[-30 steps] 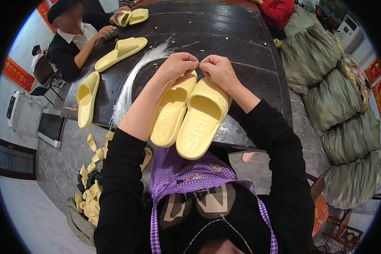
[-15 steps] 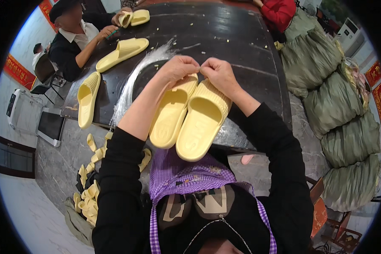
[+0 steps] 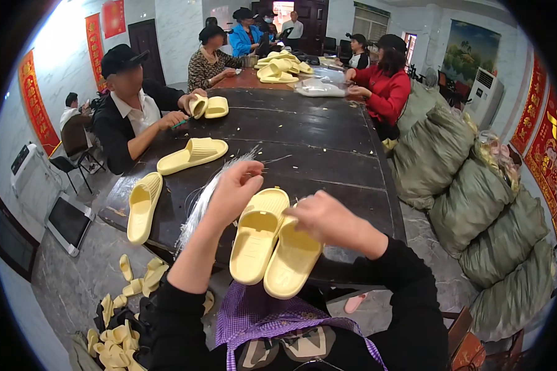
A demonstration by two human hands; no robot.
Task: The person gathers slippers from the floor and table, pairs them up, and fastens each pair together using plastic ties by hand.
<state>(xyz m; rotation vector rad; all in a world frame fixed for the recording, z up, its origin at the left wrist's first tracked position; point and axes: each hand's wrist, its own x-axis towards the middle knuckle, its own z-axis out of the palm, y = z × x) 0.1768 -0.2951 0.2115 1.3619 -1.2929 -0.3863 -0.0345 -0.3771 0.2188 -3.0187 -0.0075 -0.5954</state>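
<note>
Head view:
- Slide sandals (image 3: 263, 247): pale-yellow pair, ribbed straps (image 3: 267, 203), embossed footbeds (image 3: 249, 253)
- Left hand (image 3: 236, 190): half-curled, hold unclear
- Right hand (image 3: 331, 221): blurred at strap, grip unclear

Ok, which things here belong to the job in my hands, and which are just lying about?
Likely part of the job:
pair of yellow slippers, right hand at one
bundle of white strands, beside the left hand

Seemingly just lying about:
lone pink slipper, low down
bulging green sacks, at the right
</note>
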